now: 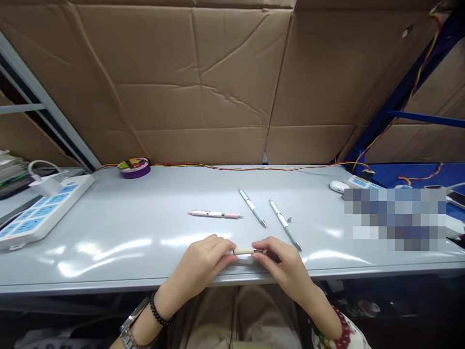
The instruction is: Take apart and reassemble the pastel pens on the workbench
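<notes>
Left hand (209,257) and right hand (281,259) are held close together but not touching, with a short cream pen (243,251) pinched between them, just above the front edge of the grey table (119,218). Its left end is clamped by the thumb and fingers of one hand, and its darker, metallic right end by those of the other; the pen is kept roughly level, and part of that right end is hidden. A dark bead bracelet (160,310) and a metal watch (132,325) are worn on the left wrist, a red bead bracelet (343,327) on the right.

Beyond the hands, a pink pen (209,214) is laid crosswise. To its right, a blue pen (252,207) and a pale green pen (281,220) are set slantwise, well apart from each other; the lower end of the latter is placed near the right hand. A roll of tape (134,168) is seen at the back, by the cardboard (163,72), and a power strip (47,213) at the left.
</notes>
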A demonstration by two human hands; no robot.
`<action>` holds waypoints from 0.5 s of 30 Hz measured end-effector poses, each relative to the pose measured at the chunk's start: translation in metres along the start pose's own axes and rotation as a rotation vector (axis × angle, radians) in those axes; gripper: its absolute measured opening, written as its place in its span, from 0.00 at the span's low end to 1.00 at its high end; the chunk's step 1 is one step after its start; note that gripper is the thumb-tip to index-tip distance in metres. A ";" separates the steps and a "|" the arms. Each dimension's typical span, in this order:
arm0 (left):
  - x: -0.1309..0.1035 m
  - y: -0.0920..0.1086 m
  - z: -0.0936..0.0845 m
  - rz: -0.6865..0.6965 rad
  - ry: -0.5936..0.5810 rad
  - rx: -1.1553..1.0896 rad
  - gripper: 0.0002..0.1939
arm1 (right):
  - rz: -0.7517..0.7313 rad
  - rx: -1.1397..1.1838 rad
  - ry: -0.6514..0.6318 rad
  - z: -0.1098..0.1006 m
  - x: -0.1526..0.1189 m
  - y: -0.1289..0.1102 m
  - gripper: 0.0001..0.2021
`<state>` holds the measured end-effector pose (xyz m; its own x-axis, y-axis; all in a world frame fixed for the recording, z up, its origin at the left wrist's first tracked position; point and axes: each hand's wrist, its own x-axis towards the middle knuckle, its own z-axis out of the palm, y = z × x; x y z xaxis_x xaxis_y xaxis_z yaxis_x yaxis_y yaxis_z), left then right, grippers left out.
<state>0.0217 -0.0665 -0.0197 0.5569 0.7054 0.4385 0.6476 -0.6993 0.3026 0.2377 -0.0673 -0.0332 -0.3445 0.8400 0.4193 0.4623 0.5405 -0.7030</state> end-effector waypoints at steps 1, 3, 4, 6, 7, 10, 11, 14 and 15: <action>0.000 0.000 0.000 0.008 0.001 0.003 0.09 | -0.003 -0.008 -0.004 0.000 0.000 0.001 0.08; 0.000 0.000 0.000 0.036 0.012 0.022 0.08 | -0.005 -0.056 -0.026 0.001 0.000 0.002 0.13; -0.001 0.000 0.001 0.052 0.020 0.033 0.08 | -0.006 -0.092 -0.041 0.002 0.000 0.003 0.16; -0.002 0.000 0.001 0.092 0.034 0.056 0.07 | -0.021 -0.161 -0.070 0.003 0.000 0.004 0.21; -0.003 0.000 0.001 0.110 0.036 0.064 0.07 | -0.028 -0.188 -0.078 0.004 0.001 0.004 0.23; -0.003 -0.001 0.002 0.121 0.031 0.062 0.06 | -0.013 -0.226 -0.111 0.004 0.001 0.001 0.24; -0.002 0.000 0.003 0.103 0.029 0.055 0.06 | 0.006 -0.221 -0.114 0.003 0.001 -0.002 0.22; 0.005 0.004 0.001 0.057 0.026 0.031 0.06 | 0.009 -0.109 -0.071 -0.002 -0.001 -0.010 0.09; 0.007 0.006 -0.001 0.061 0.038 0.026 0.05 | -0.023 -0.047 -0.033 -0.005 -0.002 -0.012 0.06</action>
<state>0.0288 -0.0662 -0.0137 0.5760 0.6560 0.4877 0.6261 -0.7376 0.2527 0.2372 -0.0754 -0.0227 -0.3819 0.8257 0.4152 0.4915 0.5619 -0.6654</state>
